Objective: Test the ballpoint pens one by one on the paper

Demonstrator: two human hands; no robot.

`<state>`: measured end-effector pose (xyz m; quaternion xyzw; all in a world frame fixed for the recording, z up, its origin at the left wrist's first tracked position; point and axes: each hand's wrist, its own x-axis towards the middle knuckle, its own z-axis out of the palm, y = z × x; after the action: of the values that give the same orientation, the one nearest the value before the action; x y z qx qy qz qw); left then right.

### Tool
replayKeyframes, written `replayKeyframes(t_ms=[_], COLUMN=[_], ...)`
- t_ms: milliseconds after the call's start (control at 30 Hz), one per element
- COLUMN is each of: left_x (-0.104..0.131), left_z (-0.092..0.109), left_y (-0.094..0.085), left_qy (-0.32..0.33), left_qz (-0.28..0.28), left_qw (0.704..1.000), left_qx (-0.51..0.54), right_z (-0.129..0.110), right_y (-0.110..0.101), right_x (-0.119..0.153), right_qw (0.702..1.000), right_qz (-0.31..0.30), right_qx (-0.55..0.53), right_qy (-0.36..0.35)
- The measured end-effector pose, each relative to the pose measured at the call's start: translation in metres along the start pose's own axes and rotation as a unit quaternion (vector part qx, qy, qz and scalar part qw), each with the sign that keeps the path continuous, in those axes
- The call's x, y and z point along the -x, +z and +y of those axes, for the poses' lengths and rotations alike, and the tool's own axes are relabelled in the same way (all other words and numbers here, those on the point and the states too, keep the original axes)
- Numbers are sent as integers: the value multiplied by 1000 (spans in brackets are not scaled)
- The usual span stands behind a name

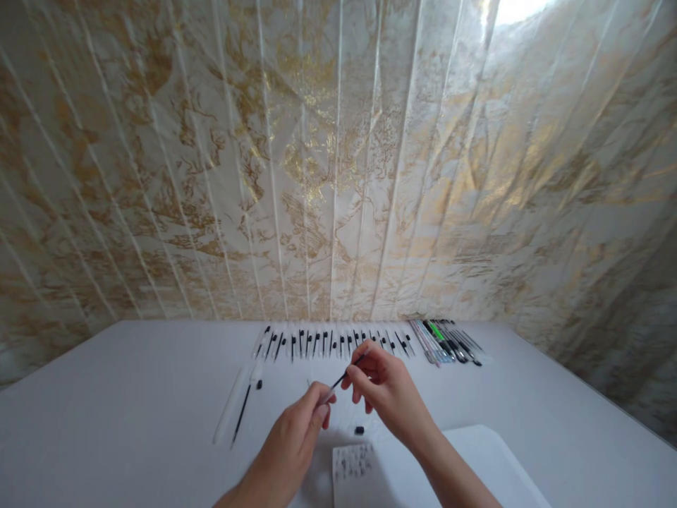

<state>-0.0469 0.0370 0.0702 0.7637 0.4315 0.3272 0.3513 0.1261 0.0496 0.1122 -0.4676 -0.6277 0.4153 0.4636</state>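
Note:
My left hand is closed, thumb and fingers pinching a translucent piece that looks like a clear pen barrel; most of it is hidden in the fingers. From it a dark pen refill slants up to my right hand, whose thumb and fingertips grip its upper end. Both hands are raised above the white table. Below them lies a small black cap. To the left of my left hand are a clear tube, a loose dark refill and another black cap.
A row of clear barrels, dark refills and black caps runs along the back. Several assembled pens lie at the back right. A paper with handwriting and a white tray-like board are near the front. A gold-patterned curtain hangs behind the table.

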Motion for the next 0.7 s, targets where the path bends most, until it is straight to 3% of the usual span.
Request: replayKeyframes(t_ms=[133, 200, 300, 400, 467, 600, 700], left_x=[1, 2, 3, 4, 5, 5, 5], left_z=[-1, -2, -5, -12, -16, -20, -20], left_y=[-1, -3, -3, 0, 3, 7, 7], left_qy=[-5, -3, 14, 49, 79, 102, 90], left_qz=[22, 50, 79, 73, 64, 54, 56], left_qw=[999, 998, 996, 996, 995, 992, 993], left_qx=[25, 45, 50, 22, -6, -44, -49], right_z=[8, 13, 21, 25, 22, 4, -9], right_y=[-9, -14, -16, -12, -11, -14, -14], right_x=[0, 3, 7, 7, 6, 7, 11], right_qw=[995, 980, 915, 879, 890, 955, 970], right_qz=[-60, -82, -139, -171, -160, -126, -98], right_qx=[81, 178, 372, 436, 419, 266, 219], right_qy=[8, 34, 67, 88, 85, 27, -30])
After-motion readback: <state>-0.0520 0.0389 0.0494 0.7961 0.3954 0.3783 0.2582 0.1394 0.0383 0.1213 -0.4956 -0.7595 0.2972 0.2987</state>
